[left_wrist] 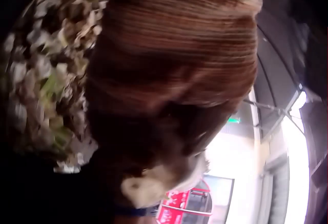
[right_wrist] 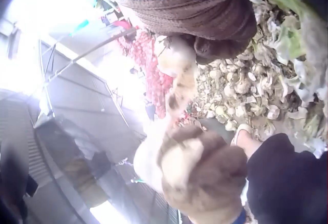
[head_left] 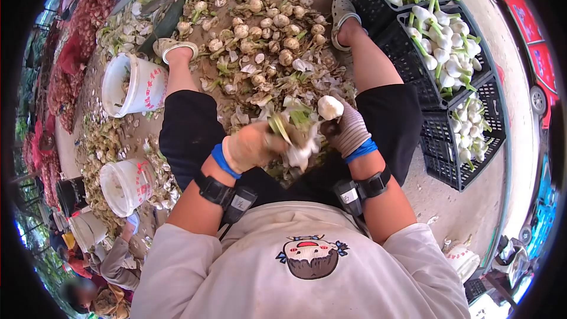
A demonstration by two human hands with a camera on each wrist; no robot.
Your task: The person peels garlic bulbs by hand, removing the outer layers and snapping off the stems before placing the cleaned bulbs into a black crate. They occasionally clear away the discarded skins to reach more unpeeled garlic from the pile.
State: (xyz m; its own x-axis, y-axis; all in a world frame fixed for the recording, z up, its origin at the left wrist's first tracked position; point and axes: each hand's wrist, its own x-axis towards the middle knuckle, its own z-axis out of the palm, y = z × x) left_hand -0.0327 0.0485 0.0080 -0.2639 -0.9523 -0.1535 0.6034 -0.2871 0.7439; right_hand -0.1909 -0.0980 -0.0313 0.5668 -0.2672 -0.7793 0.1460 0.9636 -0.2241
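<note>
In the head view, my gloved right hand point(head_left: 349, 127) holds a white garlic bulb point(head_left: 330, 108) between thumb and fingers. The bulb also shows below the glove in the right wrist view point(right_wrist: 176, 56). My gloved left hand point(head_left: 253, 145) is blurred, with its fingers curled around pale, loose garlic peel point(head_left: 302, 152) beside a green leaf strip. The two hands are close together between the knees, over a heap of peelings. The left wrist view shows mostly the back of the left glove point(left_wrist: 179, 44), dark and smeared.
Unpeeled garlic bulbs point(head_left: 280, 20) and scraps cover the ground ahead. Black crates point(head_left: 443, 136) of white garlic stand on the right. White buckets point(head_left: 155, 91) are on the left, near red mesh sacks point(head_left: 74, 53). Another person's arm point(head_left: 121, 254) shows at lower left.
</note>
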